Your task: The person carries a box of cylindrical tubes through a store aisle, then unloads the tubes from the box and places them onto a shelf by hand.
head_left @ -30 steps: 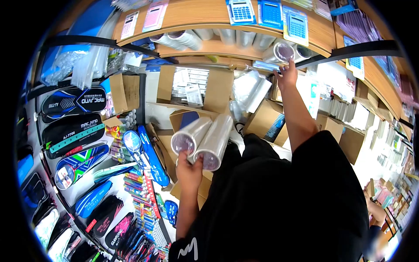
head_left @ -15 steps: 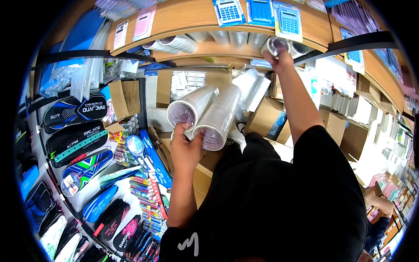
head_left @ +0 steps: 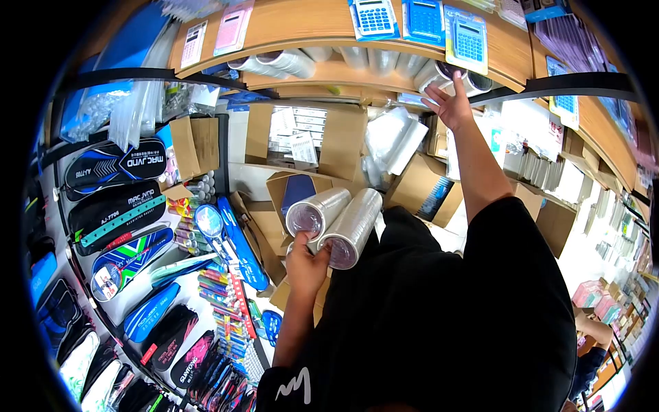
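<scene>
My left hand [head_left: 307,268] is closed on the near ends of two clear plastic rolls, side by side at the middle of the view. The left roll [head_left: 320,210] and the right roll [head_left: 357,226] both show round, hollow-looking ends. Up at the shelf, my right hand [head_left: 449,104] is open with its fingers spread and nothing gripped. Its fingertips are just below a similar roll [head_left: 431,75] lying on the lower shelf; whether they touch it I cannot tell.
Packaged calculators [head_left: 422,20] hang along the wooden shelf [head_left: 302,31]. Below stand open cardboard boxes [head_left: 340,147] and wrapped clear film [head_left: 405,141]. Racket bags [head_left: 117,165] fill the left side. Another person's arm [head_left: 596,329] shows at the lower right.
My right hand has let go of the roll end on the shelf, and its fingers have spread. My left hand has moved down and slightly right with the two rolls.
</scene>
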`<state>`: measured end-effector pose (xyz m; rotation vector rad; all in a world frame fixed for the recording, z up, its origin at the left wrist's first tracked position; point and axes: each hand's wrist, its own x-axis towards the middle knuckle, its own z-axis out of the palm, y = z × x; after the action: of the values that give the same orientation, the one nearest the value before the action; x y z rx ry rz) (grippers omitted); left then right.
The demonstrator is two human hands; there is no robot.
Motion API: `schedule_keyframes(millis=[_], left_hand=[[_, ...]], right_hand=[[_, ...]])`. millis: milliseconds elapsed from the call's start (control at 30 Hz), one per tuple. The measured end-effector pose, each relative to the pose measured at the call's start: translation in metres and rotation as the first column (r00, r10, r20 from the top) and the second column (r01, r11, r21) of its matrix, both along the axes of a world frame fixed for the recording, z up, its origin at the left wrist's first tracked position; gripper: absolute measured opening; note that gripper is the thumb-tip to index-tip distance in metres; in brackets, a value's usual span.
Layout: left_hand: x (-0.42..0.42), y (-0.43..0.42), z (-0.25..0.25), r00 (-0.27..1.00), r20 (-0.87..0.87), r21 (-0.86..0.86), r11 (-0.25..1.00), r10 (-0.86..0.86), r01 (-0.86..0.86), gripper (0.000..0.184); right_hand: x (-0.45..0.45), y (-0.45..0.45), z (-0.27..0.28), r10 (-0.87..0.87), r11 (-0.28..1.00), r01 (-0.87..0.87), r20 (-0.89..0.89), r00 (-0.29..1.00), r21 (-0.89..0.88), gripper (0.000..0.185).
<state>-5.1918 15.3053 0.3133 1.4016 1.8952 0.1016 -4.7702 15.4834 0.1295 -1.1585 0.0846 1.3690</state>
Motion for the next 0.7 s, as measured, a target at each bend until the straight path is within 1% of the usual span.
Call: schedule_keyframes(millis=[67,100,133,200,233,267,300,367,400,467,500,533,567,600,633,667,700], left_hand=[[-0.002,-0.001,-0.005,0.998,0.048,0.118,0.993,-0.026,0.021,0.028],[0.000,0.000,-0.002,0.998,0.051,0.118,0.993,-0.026,0.020,0.028],[0.001,0.002,0.003,0.999,0.045,0.109,0.994,-0.023,0.018,0.028],[0.000,0.004,0.004,0.999,0.036,0.099,0.995,-0.016,0.012,0.028],[-0.006,0.005,-0.002,0.997,0.067,0.147,0.989,-0.025,0.014,0.029],[-0.009,0.005,-0.005,0.995,0.096,0.194,0.981,-0.033,0.014,0.031],[-0.004,0.012,0.003,0.995,0.094,0.194,0.981,-0.027,0.009,0.031],[0.004,0.025,0.020,0.998,0.052,0.108,0.994,0.018,-0.024,0.030],[0.003,0.026,0.019,0.998,0.051,0.107,0.994,0.022,-0.027,0.030],[0.002,0.031,0.015,0.993,0.119,0.260,0.966,-0.024,-0.007,0.029],[0.006,0.036,0.020,0.995,0.099,0.211,0.977,0.003,-0.024,0.029],[0.008,0.040,0.024,0.995,0.100,0.211,0.977,0.002,-0.023,0.029],[0.010,0.045,0.028,0.998,0.068,0.170,0.985,0.008,-0.019,0.029],[0.011,0.048,0.031,0.999,0.032,0.130,0.991,0.018,-0.022,0.029],[0.014,0.051,0.032,0.999,0.027,0.131,0.991,0.029,-0.032,0.029],[0.016,0.055,0.033,0.997,0.060,0.155,0.987,0.039,-0.048,0.029],[0.018,0.058,0.031,0.994,0.094,0.178,0.982,0.051,-0.067,0.029]], right_hand=[[0.004,-0.002,-0.010,0.116,0.993,-0.116,0.076,0.990,-0.014,0.096],[0.005,-0.006,-0.010,0.186,0.982,-0.177,0.151,0.971,-0.072,0.096],[0.006,-0.009,-0.009,0.187,0.981,-0.178,0.152,0.970,-0.072,0.096],[0.007,-0.013,-0.013,0.282,0.956,-0.263,0.155,0.947,-0.129,0.104],[0.006,-0.015,-0.021,0.266,0.959,-0.245,0.154,0.951,-0.146,0.113],[0.000,-0.018,-0.017,0.273,0.957,-0.252,0.151,0.950,-0.146,0.113],[-0.009,-0.025,-0.010,0.262,0.957,-0.224,0.217,0.940,-0.186,0.116],[-0.021,-0.034,0.000,0.239,0.956,-0.163,0.320,0.917,-0.246,0.120],[-0.025,-0.036,0.002,0.242,0.955,-0.166,0.319,0.917,-0.247,0.120],[-0.029,-0.037,0.005,0.166,0.969,-0.090,0.336,0.927,-0.229,0.113],[-0.024,-0.038,-0.008,0.165,0.969,-0.088,0.336,0.927,-0.231,0.113],[-0.017,-0.036,-0.027,0.275,0.943,-0.180,0.350,0.895,-0.281,0.112],[-0.019,-0.032,-0.027,0.385,0.904,-0.271,0.356,0.851,-0.330,0.112],[-0.026,-0.032,-0.028,0.391,0.903,-0.279,0.352,0.850,-0.327,0.112],[-0.037,-0.038,-0.029,0.615,0.786,-0.504,0.531,0.584,-0.357,0.108],[-0.055,-0.045,-0.021,0.718,0.607,-0.668,0.657,0.228,-0.432,0.105],[-0.080,-0.061,0.001,0.606,0.536,-0.751,0.796,0.023,-0.386,0.104]])
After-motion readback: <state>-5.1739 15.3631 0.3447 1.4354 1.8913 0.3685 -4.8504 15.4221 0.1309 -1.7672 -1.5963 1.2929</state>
